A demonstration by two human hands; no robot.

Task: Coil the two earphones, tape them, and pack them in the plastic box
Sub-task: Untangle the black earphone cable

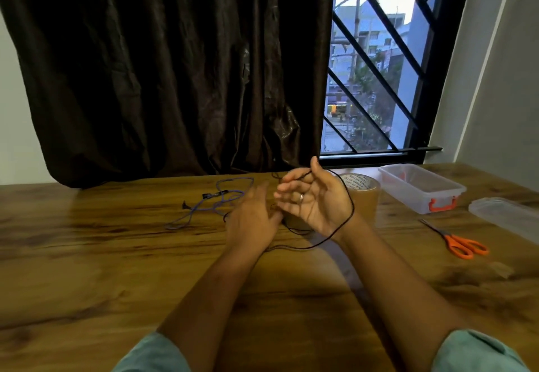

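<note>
A black earphone cable loops around the back of my right hand, which is raised palm-up with its thumb pinning the cable's end. From there the cable runs down to the table and toward my left hand, which holds a stretch of it low over the wood. A purple earphone lies loose and tangled on the table to the left. The clear plastic box with orange latches stands open at the right. A roll of brown tape stands just behind my right hand.
Orange-handled scissors lie at the right. The box's clear lid rests at the far right edge. A dark curtain and a barred window stand behind the wooden table.
</note>
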